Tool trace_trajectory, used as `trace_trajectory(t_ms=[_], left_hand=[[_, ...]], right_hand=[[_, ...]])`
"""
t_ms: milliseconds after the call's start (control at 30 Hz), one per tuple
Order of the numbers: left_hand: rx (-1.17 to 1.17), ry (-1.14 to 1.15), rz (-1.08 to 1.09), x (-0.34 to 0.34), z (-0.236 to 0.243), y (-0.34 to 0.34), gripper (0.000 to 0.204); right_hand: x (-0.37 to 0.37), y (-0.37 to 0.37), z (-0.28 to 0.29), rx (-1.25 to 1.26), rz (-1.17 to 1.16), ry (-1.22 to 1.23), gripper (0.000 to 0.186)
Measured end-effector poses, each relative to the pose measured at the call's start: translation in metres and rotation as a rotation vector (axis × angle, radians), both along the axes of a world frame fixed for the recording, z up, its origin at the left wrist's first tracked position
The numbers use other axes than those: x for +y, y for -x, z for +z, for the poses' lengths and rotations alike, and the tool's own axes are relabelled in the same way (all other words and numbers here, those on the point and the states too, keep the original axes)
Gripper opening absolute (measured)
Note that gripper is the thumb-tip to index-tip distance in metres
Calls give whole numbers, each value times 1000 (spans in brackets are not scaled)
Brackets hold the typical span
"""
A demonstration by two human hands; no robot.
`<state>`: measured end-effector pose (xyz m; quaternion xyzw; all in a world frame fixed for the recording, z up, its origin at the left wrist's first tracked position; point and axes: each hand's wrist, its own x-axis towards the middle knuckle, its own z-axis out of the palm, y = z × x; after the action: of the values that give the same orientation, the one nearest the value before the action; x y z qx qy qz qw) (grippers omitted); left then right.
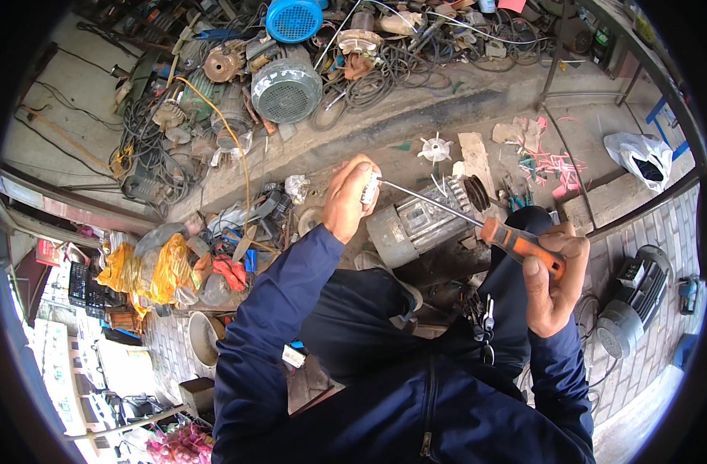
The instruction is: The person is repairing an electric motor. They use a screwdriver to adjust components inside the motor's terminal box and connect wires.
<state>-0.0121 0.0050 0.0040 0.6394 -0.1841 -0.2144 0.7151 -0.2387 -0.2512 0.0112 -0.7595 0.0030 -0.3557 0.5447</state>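
Observation:
My right hand point(558, 280) is closed round the orange and black handle of a screwdriver point(523, 246). Its long thin shaft points up and to the left, and the tip reaches a small white cylindrical piece point(370, 189). That piece is gripped in my left hand point(350, 198), whose fingers hide part of it; I cannot tell whether the tip is in it or only against it. Below the shaft lies a grey electric motor point(423, 224) with a finned body and a dark grooved pulley point(477, 193) at its right end.
A white fan wheel point(435, 148) lies beyond the motor. Heaped motors point(287, 89), cables and parts fill the far side. Yellow plastic bags point(172, 267) sit at left. To the right are pink wire scraps point(558, 162), a white bag point(639, 157) and a black motor point(635, 301).

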Motion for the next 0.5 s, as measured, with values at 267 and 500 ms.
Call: trace_trajectory(t_ms=[267, 500], left_hand=[[29, 44, -7, -5, 0, -2, 29], [9, 44, -37, 0, 0, -3, 30]], right_hand=[[5, 8, 6, 191, -23, -319, 36], [0, 5, 5, -83, 143, 113, 27]])
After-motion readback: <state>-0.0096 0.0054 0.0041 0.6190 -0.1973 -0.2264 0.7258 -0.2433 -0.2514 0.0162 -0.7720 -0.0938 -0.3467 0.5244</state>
